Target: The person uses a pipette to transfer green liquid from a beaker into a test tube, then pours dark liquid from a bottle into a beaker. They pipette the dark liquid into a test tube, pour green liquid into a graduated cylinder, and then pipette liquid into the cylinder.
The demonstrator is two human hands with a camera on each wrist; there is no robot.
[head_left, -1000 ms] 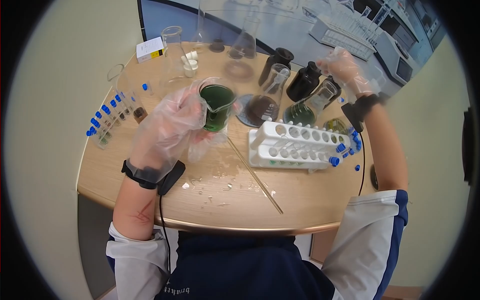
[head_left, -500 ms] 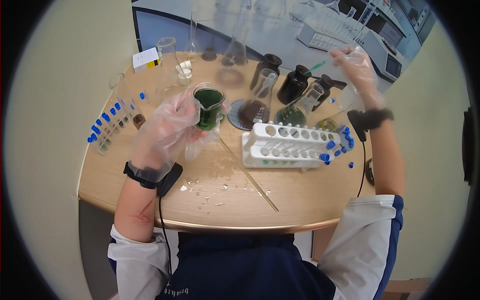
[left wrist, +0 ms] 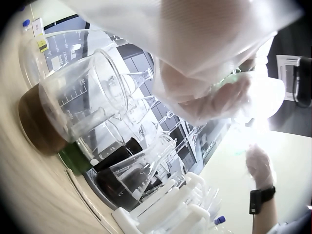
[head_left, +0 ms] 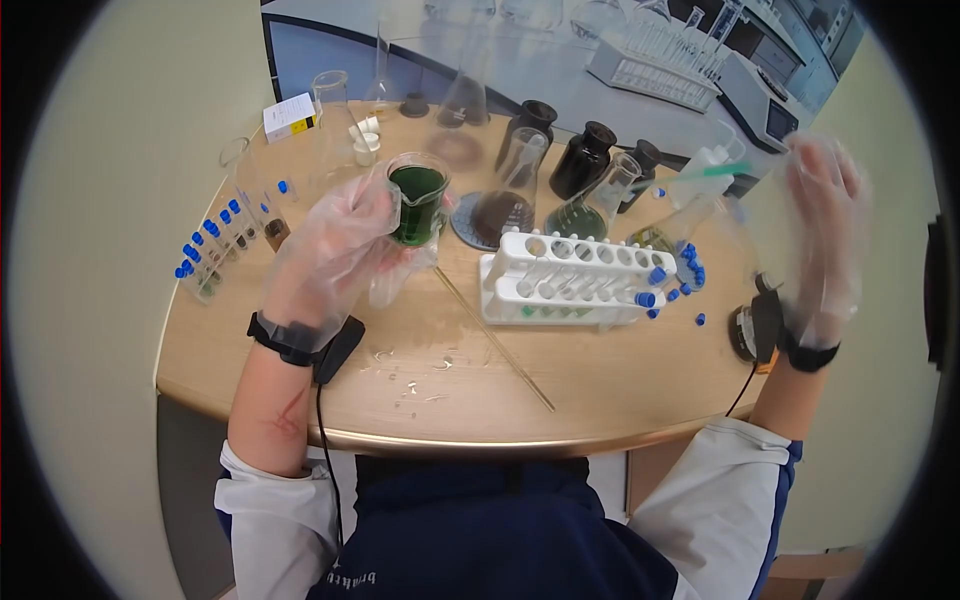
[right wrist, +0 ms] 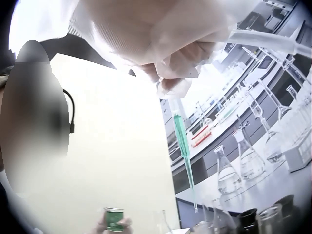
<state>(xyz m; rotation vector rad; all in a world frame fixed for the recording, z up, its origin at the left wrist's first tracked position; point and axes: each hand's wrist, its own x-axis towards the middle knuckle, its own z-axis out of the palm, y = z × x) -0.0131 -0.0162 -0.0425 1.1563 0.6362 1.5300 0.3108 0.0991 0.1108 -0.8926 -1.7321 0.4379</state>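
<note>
My gloved left hand grips a small glass beaker of dark green liquid, raised above the left-middle of the table. Off to the right, my gloved right hand pinches a plastic dropper near its top. Green liquid fills much of the dropper's stem, and its tip points down in the right wrist view. In the head view the dropper extends leftward from the fingers, well apart from the beaker. A white test tube rack holding clear tubes stands between the hands.
A glass rod lies before the rack, beside wet spots. Behind stand dark bottles and conical flasks with dark and green liquid. Blue-capped tubes are at left; loose blue caps lie right of the rack.
My right hand has swung right and toward me, away from the dark bottles, carrying the dropper. My left hand still holds the beaker at nearly the same place.
</note>
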